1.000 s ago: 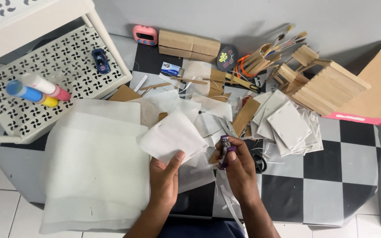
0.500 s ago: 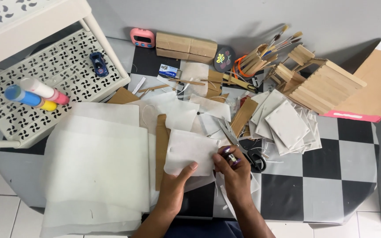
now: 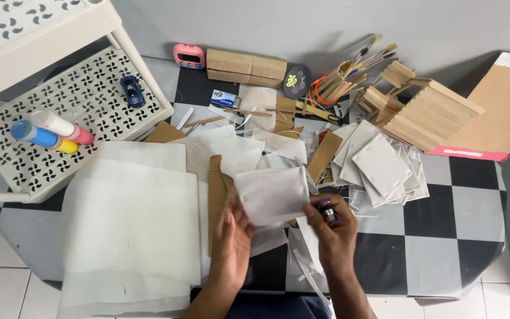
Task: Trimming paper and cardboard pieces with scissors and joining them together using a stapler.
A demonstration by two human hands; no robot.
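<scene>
While left hand (image 3: 231, 236) pinches white paper square (image 3: 271, 195) | right hand (image 3: 333, 231) grips purple glue stick (image 3: 327, 211)

Paper square (image 3: 271, 195) between hands, sheets (image 3: 128, 230) left.

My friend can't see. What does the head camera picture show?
Two hands hold a white paper square over a checkered table: the left hand supports it, the right hand grips a small purple tube. Paper sheets, craft sticks and brushes lie around.

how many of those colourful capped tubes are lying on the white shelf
3. The blue-capped tube, the pink-tipped white tube and a yellow-ended one lie bunched on the white perforated shelf, left side; others may be hidden beneath.
</scene>
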